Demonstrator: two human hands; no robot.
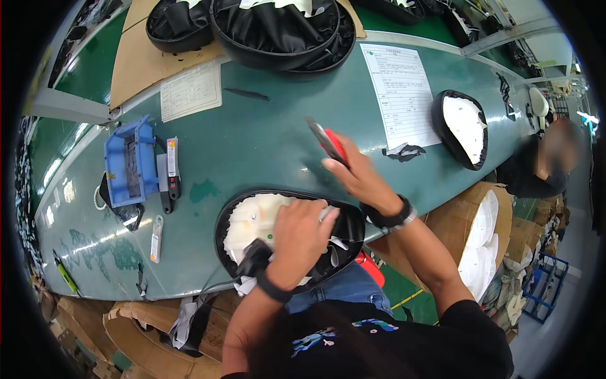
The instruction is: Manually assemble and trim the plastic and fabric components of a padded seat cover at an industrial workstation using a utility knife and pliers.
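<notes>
A black padded cushion (353, 222) lies at the near edge of the table with its underside up, a cream-white foam core (243, 221) showing inside its black cover. My left hand (297, 234) rests on this core, fingers curled and closed. A small pale grey piece shows between thumb and fingers; its kind is unclear. My right hand (363, 174) is raised above the table just beyond the cushion, closed around a red-handled utility knife (334, 146). Its grey blade end points up and to the left, apart from the cushion.
At the left stand a blue plastic bin (131, 161), blade packs (172, 165) and a green cutter (65, 275). Black covers (274, 38) are stacked at the back. Another cushion (464, 129) lies right beside a printed sheet (401, 95). A person (536, 161) sits far right.
</notes>
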